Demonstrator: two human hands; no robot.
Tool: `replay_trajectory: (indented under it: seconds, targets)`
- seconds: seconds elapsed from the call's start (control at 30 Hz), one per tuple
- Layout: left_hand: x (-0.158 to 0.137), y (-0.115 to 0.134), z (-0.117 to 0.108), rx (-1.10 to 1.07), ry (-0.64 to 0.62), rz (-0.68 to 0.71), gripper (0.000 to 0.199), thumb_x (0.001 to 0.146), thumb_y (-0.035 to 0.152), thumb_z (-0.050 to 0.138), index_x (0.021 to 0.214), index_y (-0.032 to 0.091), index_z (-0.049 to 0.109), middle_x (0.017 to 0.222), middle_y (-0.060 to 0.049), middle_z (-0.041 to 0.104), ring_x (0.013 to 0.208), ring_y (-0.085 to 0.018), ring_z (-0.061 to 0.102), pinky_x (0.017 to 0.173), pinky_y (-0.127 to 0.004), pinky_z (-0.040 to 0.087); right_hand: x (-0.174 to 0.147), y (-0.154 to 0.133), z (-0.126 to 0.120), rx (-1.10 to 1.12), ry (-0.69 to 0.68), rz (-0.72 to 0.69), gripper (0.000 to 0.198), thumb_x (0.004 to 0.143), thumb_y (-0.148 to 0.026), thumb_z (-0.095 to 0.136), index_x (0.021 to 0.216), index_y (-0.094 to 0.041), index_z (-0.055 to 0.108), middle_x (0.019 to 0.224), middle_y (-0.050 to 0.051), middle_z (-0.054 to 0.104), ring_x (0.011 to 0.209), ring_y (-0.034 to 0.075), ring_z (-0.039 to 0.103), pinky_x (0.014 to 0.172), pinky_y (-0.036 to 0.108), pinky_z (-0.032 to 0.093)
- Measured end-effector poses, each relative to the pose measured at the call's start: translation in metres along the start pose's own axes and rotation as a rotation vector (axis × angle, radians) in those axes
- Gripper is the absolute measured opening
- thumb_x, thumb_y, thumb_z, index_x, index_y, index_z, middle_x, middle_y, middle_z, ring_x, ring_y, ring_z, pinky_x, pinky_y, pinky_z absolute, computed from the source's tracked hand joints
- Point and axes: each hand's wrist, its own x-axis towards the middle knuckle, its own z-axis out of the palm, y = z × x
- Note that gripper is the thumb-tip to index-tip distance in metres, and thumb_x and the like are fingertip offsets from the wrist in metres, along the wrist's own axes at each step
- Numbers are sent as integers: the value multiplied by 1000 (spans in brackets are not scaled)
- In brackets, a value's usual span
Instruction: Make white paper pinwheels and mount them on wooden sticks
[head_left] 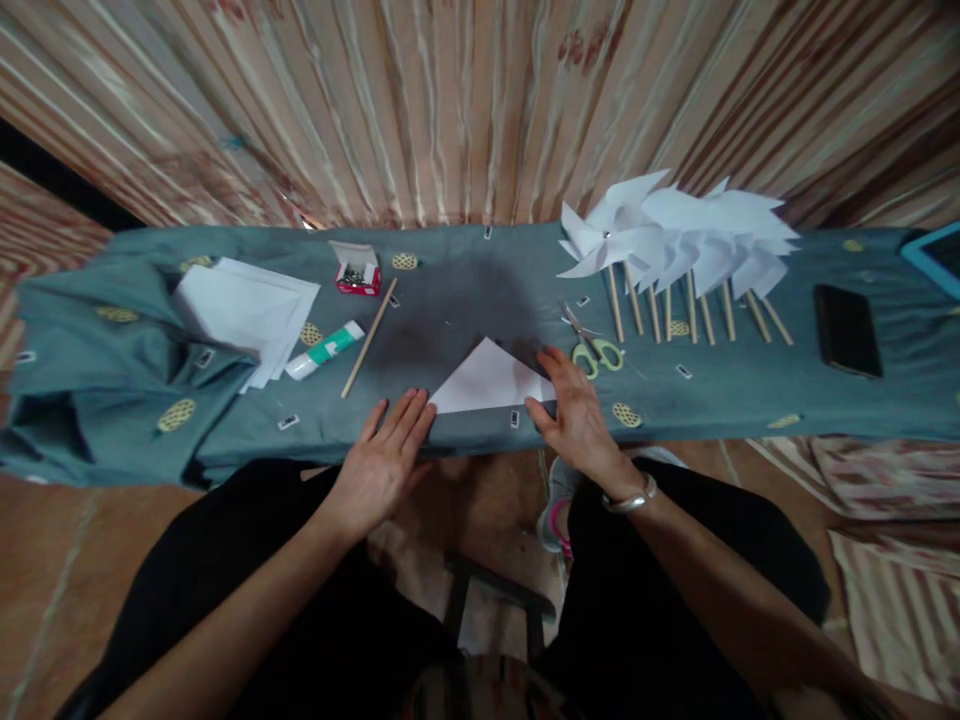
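A white sheet of paper (484,385) folded into a triangle lies on the cloth-covered table, its point facing away from me. My left hand (386,440) rests flat, fingers stretched out, with the fingertips at the paper's left corner. Over the right corner lies my right hand (574,405), thumb and fingers apart and touching the paper. That corner is partly hidden under it. Just beyond my right hand are scissors (594,350) with green handles. A thin wooden stick (369,338) lies beyond my left hand.
A glue stick (326,350), white paper sheets (244,310) and an open red box (358,272) of small metal pieces are on the left. Several paper pinwheels (611,230) on sticks overlap at the right, near a dark phone (847,330) and a blue-edged device (934,260).
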Motion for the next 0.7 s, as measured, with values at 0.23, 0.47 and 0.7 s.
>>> replay_trajectory:
  seconds: [0.23,0.47,0.7]
  targets:
    - [-21,-13,-1,22,33,-59,56,96,31,44,147,10,36,153,-18,39,143,-28,35,117,-50,26,0,5,-1,49,-2,24,50,87,-28,49,135,-13,48,146,19,46,137,32,43,112,54,37]
    - [-2,-8,-9,-43,120,-94,52,97,32,43,144,11,40,151,-19,42,142,-30,36,113,-51,31,3,9,-5,100,-1,23,51,86,-28,51,136,-16,48,145,17,49,137,32,42,113,57,35]
    - [35,7,-4,-68,53,-41,55,95,31,48,145,10,40,152,-18,41,144,-32,31,115,-52,27,5,9,-8,100,-20,42,53,83,-25,53,135,-15,49,145,17,49,136,32,43,113,56,36]
